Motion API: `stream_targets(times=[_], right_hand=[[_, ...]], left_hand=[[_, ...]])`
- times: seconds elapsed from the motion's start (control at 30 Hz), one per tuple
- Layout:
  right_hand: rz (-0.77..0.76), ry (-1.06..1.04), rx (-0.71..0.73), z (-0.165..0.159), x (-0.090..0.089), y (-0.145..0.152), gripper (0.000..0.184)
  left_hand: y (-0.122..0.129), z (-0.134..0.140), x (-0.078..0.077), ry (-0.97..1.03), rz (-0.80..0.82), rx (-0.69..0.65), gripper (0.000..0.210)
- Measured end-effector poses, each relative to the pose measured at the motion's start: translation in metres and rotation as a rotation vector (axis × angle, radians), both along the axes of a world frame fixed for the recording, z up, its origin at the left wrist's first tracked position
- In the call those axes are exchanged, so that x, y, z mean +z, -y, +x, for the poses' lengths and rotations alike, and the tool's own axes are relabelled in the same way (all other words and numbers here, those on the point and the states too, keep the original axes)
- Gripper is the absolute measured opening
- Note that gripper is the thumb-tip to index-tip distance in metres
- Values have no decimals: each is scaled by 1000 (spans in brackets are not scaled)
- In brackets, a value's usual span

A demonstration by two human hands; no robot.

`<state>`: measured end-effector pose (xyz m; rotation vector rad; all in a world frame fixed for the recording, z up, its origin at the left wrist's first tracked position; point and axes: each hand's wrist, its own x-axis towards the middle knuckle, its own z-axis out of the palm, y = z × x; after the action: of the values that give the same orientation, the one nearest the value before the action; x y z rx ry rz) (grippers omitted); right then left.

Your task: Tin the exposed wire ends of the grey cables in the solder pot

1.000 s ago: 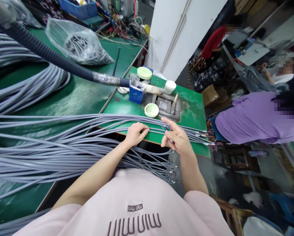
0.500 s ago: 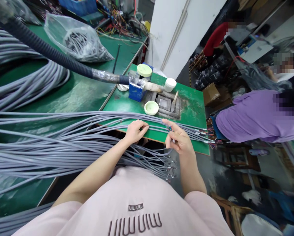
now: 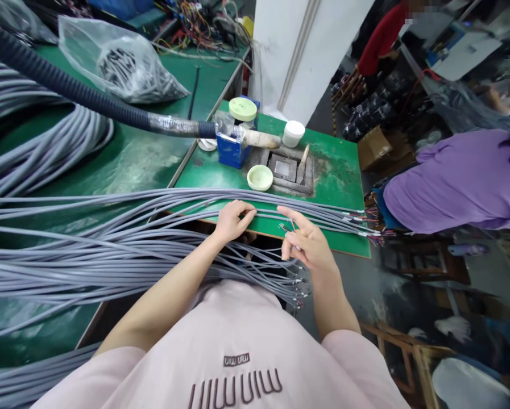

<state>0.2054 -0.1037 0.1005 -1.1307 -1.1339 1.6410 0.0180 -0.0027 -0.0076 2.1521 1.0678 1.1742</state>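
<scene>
1. l. hand [image 3: 233, 220]: ctr of frame, grip together, thumb & forefinger clamped on a gray cable [image 3: 266, 216].
2. that cable: in from left of frame, thru l. hand, on twd r. hand [image 3: 309, 241], just rt of ctr.
3. r. hand: forefinger stretched left, other fingers bent, colored wires [image 3: 285, 227] by the fingertips. can't tell if its grip is clamped on them.
4. other gray cables [image 3: 152, 264]: left & lower left of frame; some lie across green desk [image 3: 338, 170], wire ends past its rt edge.
5. same desk, upper ctr: white tub [image 3: 294, 134], pale green dish [image 3: 260, 178], blue box [image 3: 230, 154] w/ nozzle [image 3: 261, 139] over it.
6. upper left: clear bag [image 3: 122, 65] w/ gray pieces inside; black hose [image 3: 110, 112] below it.
7. rt side: co-worker in purple top [image 3: 451, 182].
</scene>
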Motion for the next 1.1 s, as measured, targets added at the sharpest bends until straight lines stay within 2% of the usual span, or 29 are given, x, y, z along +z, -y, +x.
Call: stream_targets(times=[0.33,0.6,0.83,1.1], right_hand=[[-50,-92,9,2,-13,10,66],[-102,-183,49,19,-30,8,63],[-118,-292,-207,26,-44,-16,44],[-19,-175,-329,27,-57,-22,33]], left_hand=[[1,0,3,-14,-4,-10,18],[2,-1,6,-24,-30,9,18],[3,-3,7,-44,-29,32,14],[4,-3,4,-41,-28,45,13]])
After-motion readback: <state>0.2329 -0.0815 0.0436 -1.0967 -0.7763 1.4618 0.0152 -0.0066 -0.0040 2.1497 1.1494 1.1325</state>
